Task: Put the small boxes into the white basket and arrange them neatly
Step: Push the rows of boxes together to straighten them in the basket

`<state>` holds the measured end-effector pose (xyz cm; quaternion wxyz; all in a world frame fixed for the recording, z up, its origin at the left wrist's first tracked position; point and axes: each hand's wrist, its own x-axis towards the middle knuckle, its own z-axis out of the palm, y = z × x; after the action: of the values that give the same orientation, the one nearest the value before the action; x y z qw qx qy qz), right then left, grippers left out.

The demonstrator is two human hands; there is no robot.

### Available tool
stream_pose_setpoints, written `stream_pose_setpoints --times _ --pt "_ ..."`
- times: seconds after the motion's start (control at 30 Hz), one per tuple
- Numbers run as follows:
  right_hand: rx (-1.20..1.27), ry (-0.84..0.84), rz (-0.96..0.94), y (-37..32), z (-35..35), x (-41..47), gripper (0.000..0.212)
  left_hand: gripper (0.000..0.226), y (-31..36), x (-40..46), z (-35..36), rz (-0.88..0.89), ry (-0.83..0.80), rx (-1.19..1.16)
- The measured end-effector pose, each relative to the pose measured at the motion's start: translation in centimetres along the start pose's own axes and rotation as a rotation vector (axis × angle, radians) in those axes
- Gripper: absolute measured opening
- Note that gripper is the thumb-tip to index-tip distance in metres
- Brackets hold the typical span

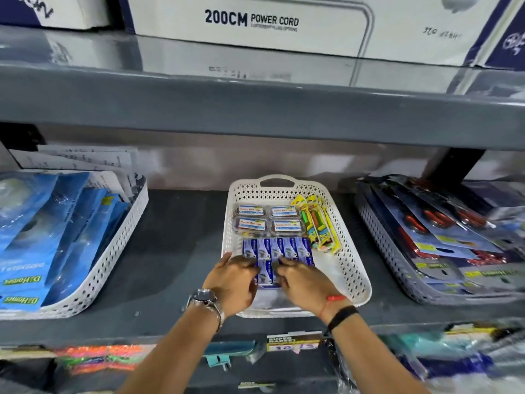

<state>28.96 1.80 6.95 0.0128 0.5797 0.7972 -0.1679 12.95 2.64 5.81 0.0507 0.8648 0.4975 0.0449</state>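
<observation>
Small blue boxes lie in rows in the near half of the white basket on the grey shelf, left hand and right hand curled on the nearest boxes' flanks, bare shelf to the left, grey tray to the right, basket floor bare beside the right hand.
</observation>
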Motion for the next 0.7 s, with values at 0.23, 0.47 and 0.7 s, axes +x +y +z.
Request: stream_pose_setpoints --times 0.23,0.47,0.7 --pt "-0.063 -0.132 0.140 1.0 -0.1 -0.4 0.038 0.046 0.5 0.7 -0.2 0.070 -0.184 -0.018" --pt "0.000 -0.173 0.108 2.4 -0.2 -0.4 0.047 0.049 1.3 1.4 0.5 -0.038 -0.308 -0.212" --pt "-0.023 -0.095 0.085 1.8 -0.6 -0.5 0.052 0.055 1.7 1.6 -0.2 -0.076 -0.325 -0.230"
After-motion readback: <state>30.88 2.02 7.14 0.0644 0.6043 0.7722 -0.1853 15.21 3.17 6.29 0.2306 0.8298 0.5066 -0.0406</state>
